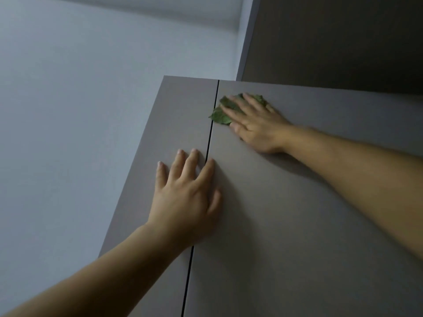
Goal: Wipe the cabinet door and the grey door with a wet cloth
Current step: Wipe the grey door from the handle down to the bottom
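I look up at a tall taupe cabinet. Its right door (pixel 309 191) meets a narrow left door (pixel 174 124) at a thin dark vertical gap. My right hand (pixel 256 124) lies flat with straight fingers on a green cloth (pixel 219 116), pressing it against the top left corner of the right door. The hand covers most of the cloth. My left hand (pixel 185 195) rests flat with spread fingers across the gap, lower down, touching both doors and holding nothing.
A pale wall (pixel 80 110) fills the left side and meets the ceiling (pixel 148 3) above. A darker tall panel (pixel 332 42) rises behind the cabinet's top edge at the upper right.
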A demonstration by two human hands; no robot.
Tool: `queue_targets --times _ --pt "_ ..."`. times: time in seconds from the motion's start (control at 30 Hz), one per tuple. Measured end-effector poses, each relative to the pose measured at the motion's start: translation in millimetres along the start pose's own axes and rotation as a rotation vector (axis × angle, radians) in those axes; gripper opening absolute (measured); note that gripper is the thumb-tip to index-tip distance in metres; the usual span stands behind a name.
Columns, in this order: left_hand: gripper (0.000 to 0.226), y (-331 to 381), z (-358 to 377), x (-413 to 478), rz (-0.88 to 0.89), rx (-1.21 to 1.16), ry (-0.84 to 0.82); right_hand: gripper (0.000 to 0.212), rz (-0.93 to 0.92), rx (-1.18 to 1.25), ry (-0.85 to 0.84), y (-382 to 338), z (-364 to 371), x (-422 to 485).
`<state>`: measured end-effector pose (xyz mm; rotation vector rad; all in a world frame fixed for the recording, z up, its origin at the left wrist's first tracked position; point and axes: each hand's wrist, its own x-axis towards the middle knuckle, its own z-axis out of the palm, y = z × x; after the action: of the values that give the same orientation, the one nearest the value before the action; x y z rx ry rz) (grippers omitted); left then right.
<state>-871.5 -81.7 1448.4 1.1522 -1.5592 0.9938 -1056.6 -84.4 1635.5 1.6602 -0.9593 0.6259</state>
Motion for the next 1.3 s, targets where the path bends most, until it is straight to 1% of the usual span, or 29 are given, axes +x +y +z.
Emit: queue_targets --times 0.07,0.1,0.13,0.17,0.2,0.27,0.3,0.33,0.37,0.47,0.5,0.57,0.63,0.7,0.73,0.77,0.87,0.9,0.93,0.97,1.03,1.1,1.13,1.17,1.27,1.3 --pt "0.085 1 3 0 -0.004 0.004 -0.010 0.055 0.240 0.007 0.010 24 -11 15" --pt "0.084 1 4 0 -0.011 -0.001 -0.008 0.055 0.325 0.020 0.026 28 -14 20" --pt "0.084 1 5 0 -0.016 -0.009 0.000 0.056 0.360 0.027 0.042 23 -15 21" --pt "0.084 1 4 0 -0.018 -0.018 0.007 0.056 0.345 0.024 0.048 14 -12 17" --pt "0.084 2 4 0 -0.019 -0.023 0.004 0.056 0.287 0.024 0.042 3 -8 9" --pt "0.085 4 2 -1 -0.027 -0.038 -0.007 0.056 0.109 0.017 0.025 -9 4 -18" --pt "0.086 6 2 -1 -0.032 -0.049 -0.004 0.056 0.040 0.005 0.018 -4 6 -27" --pt "0.086 9 1 -2 -0.035 -0.057 0.005 0.056 0.018 -0.008 0.008 7 3 -29" --pt "0.085 12 2 -2 -0.029 -0.062 0.017 0.055 0.060 -0.021 -0.006 21 -2 -26" --pt "0.084 21 4 0 0.038 -0.043 0.036 0.055 0.336 0.003 -0.015 51 -15 -8" --pt "0.085 26 5 2 0.062 -0.036 0.037 0.056 0.373 0.020 0.001 51 -15 -6" --pt "0.086 39 5 9 0.089 -0.049 0.036 0.057 0.323 0.014 0.023 37 -11 -15" --pt "0.086 56 6 15 0.105 -0.078 0.040 0.057 0.161 0.010 0.016 26 -1 -39" --pt "0.086 70 10 20 0.111 -0.073 0.028 0.057 0.011 -0.008 0.011 34 5 -60" --pt "0.086 76 13 20 0.105 -0.058 0.024 0.057 -0.004 -0.027 0.010 46 3 -62" --pt "0.086 81 15 21 0.094 -0.032 0.023 0.056 0.044 -0.044 0.007 61 -1 -57" --pt "0.083 88 20 21 0.052 0.034 0.025 0.056 0.334 -0.007 0.021 95 -16 -25" --pt "0.083 89 19 21 0.046 0.032 0.033 0.057 0.375 0.007 0.031 97 -17 -18" --pt "0.084 89 18 22 0.040 0.025 0.042 0.058 0.368 0.009 0.042 92 -17 -17" --pt "0.085 90 16 22 0.035 0.018 0.046 0.058 0.323 0.011 0.041 84 -14 -21" --pt "0.089 91 14 21 0.033 0.018 0.040 0.057 0.153 0.023 0.021 67 -4 -47" --pt "0.091 93 13 20 0.032 0.014 0.037 0.057 -0.021 0.001 0.014 69 6 -77" --pt "0.092 94 13 19 0.028 0.009 0.043 0.057 -0.050 -0.018 0.016 81 6 -83" --pt "0.092 95 13 18 0.017 0.009 0.050 0.056 -0.007 -0.037 0.010 99 2 -82" --pt "0.091 103 15 18 -0.020 0.002 0.071 0.057 0.341 -0.003 0.018 143 -14 -60" --pt "0.089 107 16 18 -0.023 -0.010 0.087 0.058 0.392 0.028 0.028 144 -16 -56"
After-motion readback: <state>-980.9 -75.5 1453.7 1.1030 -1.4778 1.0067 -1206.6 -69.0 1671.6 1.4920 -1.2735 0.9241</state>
